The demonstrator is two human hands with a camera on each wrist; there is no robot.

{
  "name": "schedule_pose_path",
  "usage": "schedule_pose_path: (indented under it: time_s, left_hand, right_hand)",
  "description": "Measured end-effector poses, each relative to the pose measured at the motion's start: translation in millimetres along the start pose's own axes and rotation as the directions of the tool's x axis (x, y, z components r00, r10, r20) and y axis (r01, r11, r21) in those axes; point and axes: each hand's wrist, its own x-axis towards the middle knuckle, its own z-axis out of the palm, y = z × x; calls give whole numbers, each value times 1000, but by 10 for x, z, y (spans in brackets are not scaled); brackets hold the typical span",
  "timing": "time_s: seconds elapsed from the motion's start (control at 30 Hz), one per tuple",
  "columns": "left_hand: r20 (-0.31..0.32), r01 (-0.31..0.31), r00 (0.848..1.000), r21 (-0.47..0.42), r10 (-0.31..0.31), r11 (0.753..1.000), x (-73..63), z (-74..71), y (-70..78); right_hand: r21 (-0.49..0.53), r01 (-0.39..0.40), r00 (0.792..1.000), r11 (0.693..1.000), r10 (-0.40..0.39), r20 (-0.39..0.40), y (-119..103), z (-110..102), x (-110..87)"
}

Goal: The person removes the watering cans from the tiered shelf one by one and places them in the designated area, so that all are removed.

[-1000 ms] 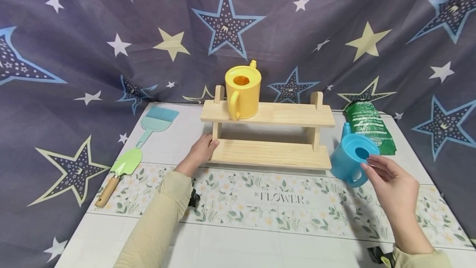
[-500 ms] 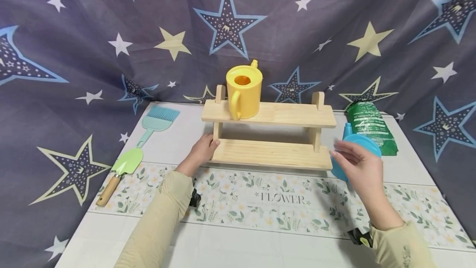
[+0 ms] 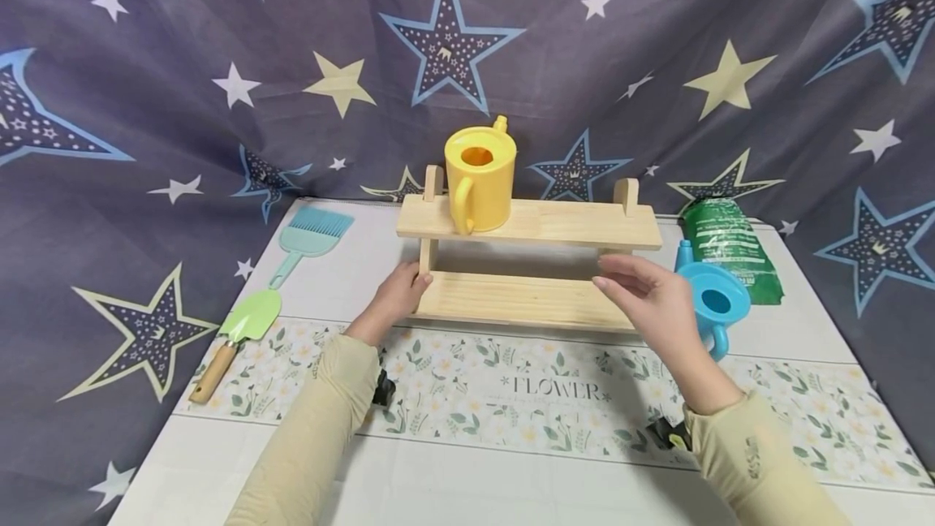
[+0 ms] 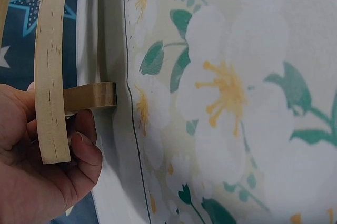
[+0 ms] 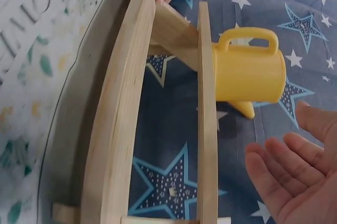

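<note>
A two-tier wooden shelf [image 3: 526,299] stands at the middle of the table, with a yellow watering can [image 3: 493,185] upright on its top board. My left hand [image 3: 398,292] grips the left end of the lower board; the left wrist view shows its thumb and curled fingers around the board end [image 4: 52,77]. Over the shelf's right end hovers my right hand [image 3: 653,303], fingers apart and holding nothing. In the right wrist view that hand's fingers [image 5: 268,176] lie loosely bent beside the shelf. A blue watering can [image 3: 719,299] stands just right of the shelf, partly behind my right hand.
A green bag [image 3: 730,250] lies at the back right. On the left lie a teal brush [image 3: 310,238] and a green trowel with a wooden handle [image 3: 237,339]. A star-patterned cloth [image 3: 329,6] hangs behind the table. A floral runner [image 3: 467,412] crosses the front.
My right hand has moved left, from the blue watering can's handle to the shelf's right end. The blue watering can stays on the table. The left hand keeps its grip.
</note>
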Motion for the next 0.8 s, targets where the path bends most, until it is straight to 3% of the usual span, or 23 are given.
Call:
schedule_pose_path:
  time_s: [0.5,0.8]
  left_hand:
    - [-5,-1,1000,-22,1,1000,-24,-7,4]
    - [-5,-3,1000,-19,3,1000,-15,-10,2]
  right_hand:
    - [104,21,997,994,-29,76,-204,343,216]
    - [182,-5,995,983,-13,99,-313,511,315]
